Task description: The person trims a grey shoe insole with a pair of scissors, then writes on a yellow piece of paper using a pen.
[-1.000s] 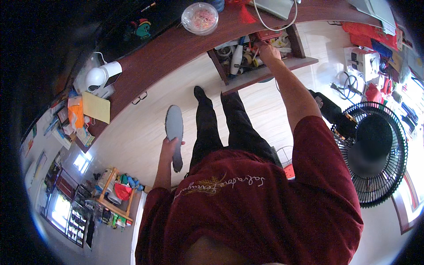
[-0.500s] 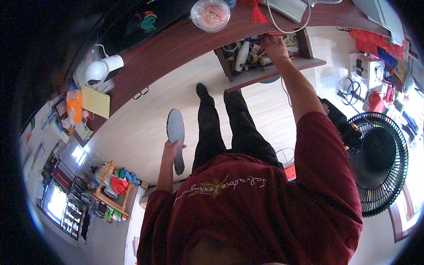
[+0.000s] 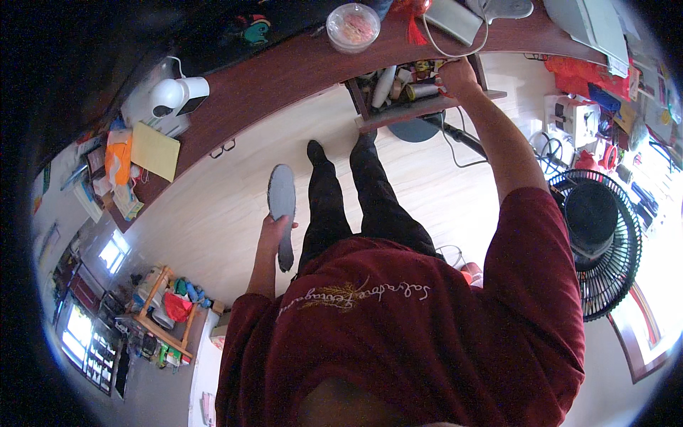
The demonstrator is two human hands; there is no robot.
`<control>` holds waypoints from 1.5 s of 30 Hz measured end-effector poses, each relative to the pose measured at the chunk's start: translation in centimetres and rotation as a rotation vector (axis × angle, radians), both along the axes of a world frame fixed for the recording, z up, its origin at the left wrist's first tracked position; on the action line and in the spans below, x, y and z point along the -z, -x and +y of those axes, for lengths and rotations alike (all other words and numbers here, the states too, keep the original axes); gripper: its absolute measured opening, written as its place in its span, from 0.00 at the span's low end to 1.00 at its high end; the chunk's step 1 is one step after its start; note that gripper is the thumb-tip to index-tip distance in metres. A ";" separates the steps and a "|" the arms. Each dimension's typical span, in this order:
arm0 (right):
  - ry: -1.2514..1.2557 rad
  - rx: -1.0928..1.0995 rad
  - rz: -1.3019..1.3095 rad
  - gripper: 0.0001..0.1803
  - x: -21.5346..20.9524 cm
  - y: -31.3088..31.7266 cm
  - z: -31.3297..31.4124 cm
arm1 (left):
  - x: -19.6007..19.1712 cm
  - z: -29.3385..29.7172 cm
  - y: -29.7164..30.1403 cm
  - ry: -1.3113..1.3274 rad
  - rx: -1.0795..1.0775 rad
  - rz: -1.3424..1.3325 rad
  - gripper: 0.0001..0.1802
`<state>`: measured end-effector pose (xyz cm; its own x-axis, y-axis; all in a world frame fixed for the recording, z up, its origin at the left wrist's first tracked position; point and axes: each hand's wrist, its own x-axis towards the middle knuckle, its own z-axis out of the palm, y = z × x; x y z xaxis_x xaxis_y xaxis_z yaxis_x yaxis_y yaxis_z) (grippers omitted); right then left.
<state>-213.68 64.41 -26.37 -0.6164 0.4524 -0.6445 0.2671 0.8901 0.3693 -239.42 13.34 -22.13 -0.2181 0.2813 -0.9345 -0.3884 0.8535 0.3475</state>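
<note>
Pale flooring [image 3: 228, 203] lies below you, with a dark reddish-brown tabletop [image 3: 277, 80] curving across the upper part of the view. Found in front of your body, left of your legs and held in the air above the floor: one flat, sole-shaped grey piece [image 3: 282, 186], broad end pointing away from you. Your left hand [image 3: 273, 229] has its grip clamped on the narrower part of this piece, fingers and thumb wrapped round it. Your right hand [image 3: 460, 77] is at the right end of a pulled-out drawer [image 3: 420, 112] under the tabletop; its fingertips are hidden, so whether that grip is closed on anything cannot be told. Drawer contents are crowded, including a white elongated item [image 3: 384, 85] and, beside your right hand, a yellowish cylinder [image 3: 421, 90]. On the tabletop above the drawer, note a round clear tub [image 3: 353, 27] with pinkish contents and a red tassel [image 3: 415, 32]. Farther left stand a white round-headed device [image 3: 167, 94], a yellow pad [image 3: 154, 151] and an orange packet [image 3: 118, 158]. To your right, beside your sleeve, is a black fan [image 3: 594, 213].
</note>
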 end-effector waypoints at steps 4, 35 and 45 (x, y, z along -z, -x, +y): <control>-0.112 0.104 0.175 0.12 -2.4 0.5 0.1 | -0.7 -0.8 0.3 -0.108 -0.092 -0.013 0.18; 1.111 1.469 1.919 0.17 -24.4 2.6 -37.2 | -21.2 14.4 -5.4 -0.814 0.001 -0.854 0.48; -0.041 1.216 1.908 0.17 -27.2 -12.5 -46.7 | -23.3 6.5 -21.8 -0.710 0.282 -0.816 0.47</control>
<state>-201.21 17.67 0.79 0.1833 0.9652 0.1866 0.4539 0.0853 -0.8869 -217.64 19.85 1.22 0.5435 0.7504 -0.3763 -0.5464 0.6565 0.5200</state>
